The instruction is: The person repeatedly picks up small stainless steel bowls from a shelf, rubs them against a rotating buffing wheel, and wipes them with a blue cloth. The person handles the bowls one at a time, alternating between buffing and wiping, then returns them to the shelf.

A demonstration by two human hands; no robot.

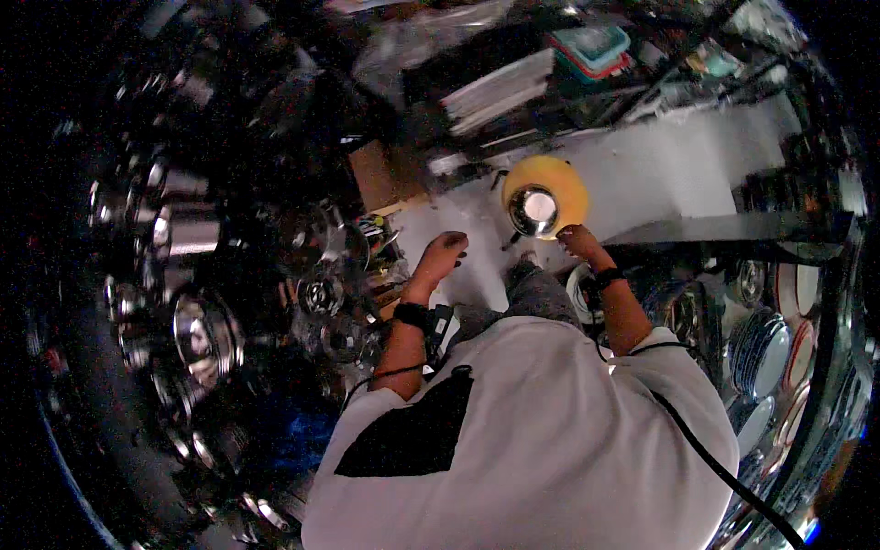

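Note:
My left hand [446, 251] hangs out in front of me over the pale floor, its fingers loosely bent and somewhat apart, with nothing visible in it. My right hand [577, 242] is closed, its fingers curled in at the near right edge of a round yellow stool [566, 188]. Blur hides whether it touches the stool or holds something small. A shiny round metal vessel [534, 211] stands on the near left part of the yellow seat. Dark stool legs show beside the seat.
Shiny metal pots and lids [203, 337] crowd the left side. To the right, a rack holds stacked plates [759, 353]. A cardboard box [380, 176] stands ahead on the left. Teal and red plastic trays [591, 50] lie at the back. A black cable [724, 472] runs over my shirt.

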